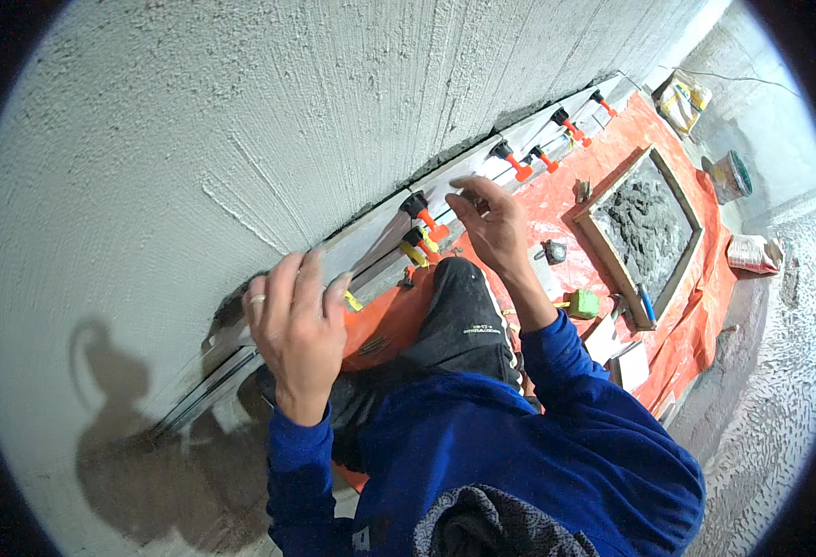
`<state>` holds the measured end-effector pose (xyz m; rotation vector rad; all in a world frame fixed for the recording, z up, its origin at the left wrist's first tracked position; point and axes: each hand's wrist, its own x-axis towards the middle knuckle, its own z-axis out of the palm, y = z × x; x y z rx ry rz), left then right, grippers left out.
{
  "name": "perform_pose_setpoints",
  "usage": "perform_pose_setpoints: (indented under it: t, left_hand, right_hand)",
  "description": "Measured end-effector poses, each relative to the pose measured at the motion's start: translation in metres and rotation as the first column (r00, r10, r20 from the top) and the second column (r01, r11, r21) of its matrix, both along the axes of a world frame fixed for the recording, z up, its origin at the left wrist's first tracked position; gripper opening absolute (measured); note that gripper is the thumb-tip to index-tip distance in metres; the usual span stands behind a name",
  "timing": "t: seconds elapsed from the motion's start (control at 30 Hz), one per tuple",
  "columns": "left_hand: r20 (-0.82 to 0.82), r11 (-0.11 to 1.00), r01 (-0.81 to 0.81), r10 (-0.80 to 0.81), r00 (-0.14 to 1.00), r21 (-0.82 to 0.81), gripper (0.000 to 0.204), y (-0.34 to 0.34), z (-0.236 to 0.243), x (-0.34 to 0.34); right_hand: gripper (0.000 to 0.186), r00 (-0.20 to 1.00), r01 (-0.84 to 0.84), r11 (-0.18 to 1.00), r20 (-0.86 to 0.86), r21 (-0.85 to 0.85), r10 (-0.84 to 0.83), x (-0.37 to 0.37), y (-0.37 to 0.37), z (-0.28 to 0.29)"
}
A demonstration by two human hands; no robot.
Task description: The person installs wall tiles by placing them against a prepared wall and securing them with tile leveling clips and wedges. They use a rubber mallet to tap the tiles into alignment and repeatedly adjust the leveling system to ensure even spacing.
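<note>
My left hand (298, 334) is raised by the lower end of a pale tile strip (352, 246) along the wall's foot, its fingers apart and holding nothing visible; whether it touches the strip I cannot tell. My right hand (491, 223), open with fingers bent, is just right of a black-and-red tile levelling clip (434, 225), holding nothing visible. Several similar clips (519, 170) stand along the strip, some with yellow pieces beside them. My dark-trousered knee (454, 325) is between my hands.
A grey rough-coated wall (176, 139) rises at left. On the orange sheet (705, 320) are a wood-framed tray (691, 269) of grey mortar, a green block (584, 304) and a blue-handled tool (646, 299). A bucket (733, 176) and bags (751, 255) sit at right.
</note>
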<state>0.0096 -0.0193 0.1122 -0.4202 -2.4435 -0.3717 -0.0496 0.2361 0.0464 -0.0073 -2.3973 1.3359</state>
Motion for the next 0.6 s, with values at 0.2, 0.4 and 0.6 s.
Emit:
perform_pose_setpoints:
  t: [0.2,0.4,0.6]
  left_hand:
    - [0.162,0.984,0.015,0.014,0.987,-0.180,0.032,0.035,0.002,-0.040]
    - [0.146,0.946,-0.001,0.051,0.988,-0.325,0.018,0.047,-0.010,-0.052]
    - [0.021,0.943,0.067,-0.064,0.998,-0.325,0.008,0.047,-0.026,-0.064]
  right_hand:
    - [0.034,0.987,-0.112,0.983,-0.099,0.146,0.128,-0.027,0.005,0.007]
    - [0.028,0.967,-0.227,0.965,-0.089,0.134,0.239,-0.038,0.011,0.010]
    - [0.018,0.954,-0.260,0.958,-0.117,0.122,0.274,-0.040,0.007,0.010]
